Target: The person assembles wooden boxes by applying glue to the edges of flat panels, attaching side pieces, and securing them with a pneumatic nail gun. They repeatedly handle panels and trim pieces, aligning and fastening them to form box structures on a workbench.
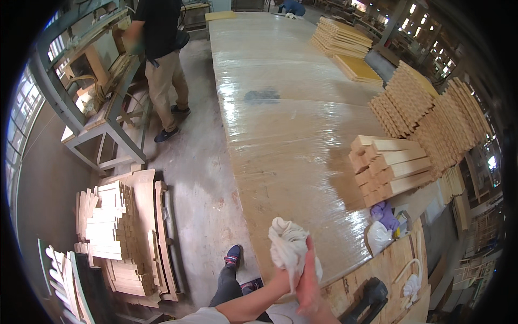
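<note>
A crumpled white cloth is bunched up over the near end of the film-covered table. My left hand is at its lower side, closed on it, with the fingers mostly hidden by the folds. Against the right side of the cloth stands my right hand, seen edge-on, its fingers stretched out and pointing away from me. Part of the cloth shows beyond the right hand. Both wrists are close together.
Square wooden bars are stacked on the table's right side, with taller wood stacks behind. A black tool lies on a wooden board near right. Wood strips are piled at left. Another person stands at a bench.
</note>
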Demonstrator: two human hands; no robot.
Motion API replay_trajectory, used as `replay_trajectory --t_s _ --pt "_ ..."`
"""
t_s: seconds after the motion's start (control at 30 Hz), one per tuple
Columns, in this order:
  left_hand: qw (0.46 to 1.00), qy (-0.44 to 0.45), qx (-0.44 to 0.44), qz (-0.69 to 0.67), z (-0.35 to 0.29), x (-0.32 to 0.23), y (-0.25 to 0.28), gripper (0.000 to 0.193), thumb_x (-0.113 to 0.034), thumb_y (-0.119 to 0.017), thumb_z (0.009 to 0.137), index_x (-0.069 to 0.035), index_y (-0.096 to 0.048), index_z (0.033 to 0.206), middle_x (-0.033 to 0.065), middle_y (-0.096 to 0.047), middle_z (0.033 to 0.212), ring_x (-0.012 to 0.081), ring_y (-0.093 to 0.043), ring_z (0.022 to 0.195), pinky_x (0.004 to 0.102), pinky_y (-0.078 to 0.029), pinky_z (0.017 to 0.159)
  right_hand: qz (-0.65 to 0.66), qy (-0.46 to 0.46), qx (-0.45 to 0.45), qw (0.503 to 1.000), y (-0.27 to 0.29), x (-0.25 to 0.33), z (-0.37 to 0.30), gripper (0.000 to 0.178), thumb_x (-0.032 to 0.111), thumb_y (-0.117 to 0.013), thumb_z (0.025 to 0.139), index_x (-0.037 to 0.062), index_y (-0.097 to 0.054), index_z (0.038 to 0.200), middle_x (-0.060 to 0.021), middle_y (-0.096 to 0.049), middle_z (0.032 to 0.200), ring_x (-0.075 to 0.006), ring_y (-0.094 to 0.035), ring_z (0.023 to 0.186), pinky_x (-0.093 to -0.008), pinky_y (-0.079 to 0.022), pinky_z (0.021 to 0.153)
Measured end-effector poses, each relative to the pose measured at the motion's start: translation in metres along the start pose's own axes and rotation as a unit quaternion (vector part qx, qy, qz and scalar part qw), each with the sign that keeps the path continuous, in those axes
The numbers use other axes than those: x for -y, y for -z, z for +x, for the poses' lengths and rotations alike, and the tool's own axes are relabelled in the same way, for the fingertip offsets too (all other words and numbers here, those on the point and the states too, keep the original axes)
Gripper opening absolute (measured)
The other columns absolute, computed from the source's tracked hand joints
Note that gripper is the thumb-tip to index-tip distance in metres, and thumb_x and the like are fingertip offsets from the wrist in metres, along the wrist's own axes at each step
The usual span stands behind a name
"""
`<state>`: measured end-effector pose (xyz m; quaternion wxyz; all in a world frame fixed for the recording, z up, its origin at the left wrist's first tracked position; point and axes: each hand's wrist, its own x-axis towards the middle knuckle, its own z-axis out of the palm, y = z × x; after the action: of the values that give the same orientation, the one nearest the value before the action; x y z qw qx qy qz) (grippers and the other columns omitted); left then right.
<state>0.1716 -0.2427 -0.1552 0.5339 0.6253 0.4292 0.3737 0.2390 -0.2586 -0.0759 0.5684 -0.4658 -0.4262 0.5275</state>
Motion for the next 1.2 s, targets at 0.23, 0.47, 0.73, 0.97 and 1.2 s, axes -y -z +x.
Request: replay_trajectory --t_s 0.23,0.47,0.73,0.97,1.2 --pt "0.998 0.052 -0.001 -0.036 0.025 0.048 0.030 0.043 -0.030 -0.051 0.095 -0.006 -0.048 0.130 0.0086 -0.051 0.126 0.0230 -0.047 0.119 0.0358 -0.036 0.102 -0.126 -0.025 0.135 0.982 -0.011 -0.036 0.009 0.122 0.072 -0.062 0.070 0.0035 0.000 0.149 -0.0163 -0.010 0.155 -0.0300 -0.016 0.142 -0.0398 -0.010 0.116" --pt "0.980 -0.026 -0.024 -0.195 0.031 0.007 0.037 0.048 -0.029 -0.057 0.090 -0.005 -0.048 0.130 0.0131 -0.048 0.134 0.0271 -0.044 0.125 0.0404 -0.030 0.109 0.073 -0.007 -0.035 0.997 -0.018 -0.038 0.027 0.126 0.068 -0.068 0.068 0.0043 0.005 0.149 -0.0119 -0.008 0.155 -0.0266 -0.016 0.142 -0.0417 -0.011 0.116" --pt "0.994 0.044 -0.005 -0.102 0.030 0.040 0.040 0.040 -0.026 -0.052 0.094 -0.004 -0.049 0.127 0.0130 -0.050 0.129 0.0272 -0.046 0.121 0.0395 -0.033 0.106 -0.189 0.173 0.118 0.959 -0.022 -0.002 0.022 0.105 0.050 -0.068 0.074 0.0018 -0.012 0.149 -0.0270 -0.001 0.154 -0.0377 -0.006 0.143 -0.0458 -0.005 0.114" --pt "0.894 0.136 0.055 -0.423 0.059 0.050 0.038 0.050 -0.033 -0.044 0.098 -0.006 -0.033 0.138 0.0101 -0.041 0.137 0.0222 -0.041 0.125 0.0346 -0.032 0.106 -0.239 0.340 0.131 0.900 -0.009 0.040 0.011 0.100 0.034 -0.071 0.074 0.0041 -0.012 0.150 -0.0218 -0.010 0.155 -0.0376 -0.015 0.142 -0.0522 -0.004 0.113" --pt "0.951 -0.040 0.066 -0.298 0.043 -0.069 -0.026 0.050 -0.031 -0.045 0.097 -0.005 -0.034 0.138 0.0109 -0.042 0.137 0.0225 -0.041 0.125 0.0358 -0.033 0.105 -0.235 0.248 -0.019 0.940 0.024 0.082 -0.018 0.099 0.049 -0.062 0.081 0.0051 -0.006 0.150 -0.0165 0.002 0.157 -0.0354 0.005 0.144 -0.0457 -0.005 0.115"
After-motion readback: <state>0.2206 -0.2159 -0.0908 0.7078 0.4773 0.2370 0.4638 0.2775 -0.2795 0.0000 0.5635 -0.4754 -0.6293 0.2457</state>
